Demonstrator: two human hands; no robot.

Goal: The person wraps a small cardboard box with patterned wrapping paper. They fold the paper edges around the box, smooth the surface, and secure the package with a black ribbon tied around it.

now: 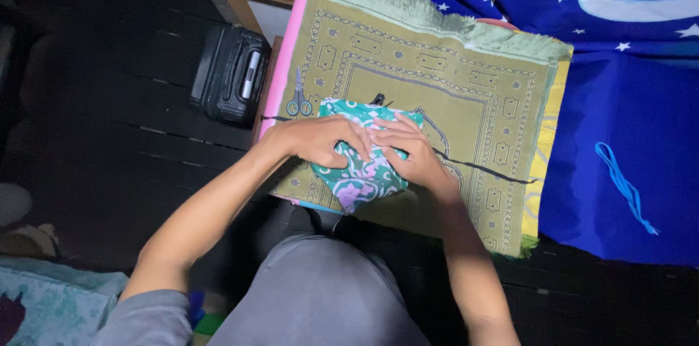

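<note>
Olive rug (pixel 466 98) bears one scissors (pixel 298 104); left hand (pixel 320 140) and right hand (pixel 408 148) press flat on one green cloth (pixel 360 175).

A person seen from above, wearing a grey short-sleeved top; one sleeve ends above the elbow of the left arm, leaving both forearms bare. Grey trousers cover the lap just below the wrists. The left hand (pixel 319 139) and right hand (pixel 409 148) wear no gloves, rings, watch or bracelets that can be seen.
</note>
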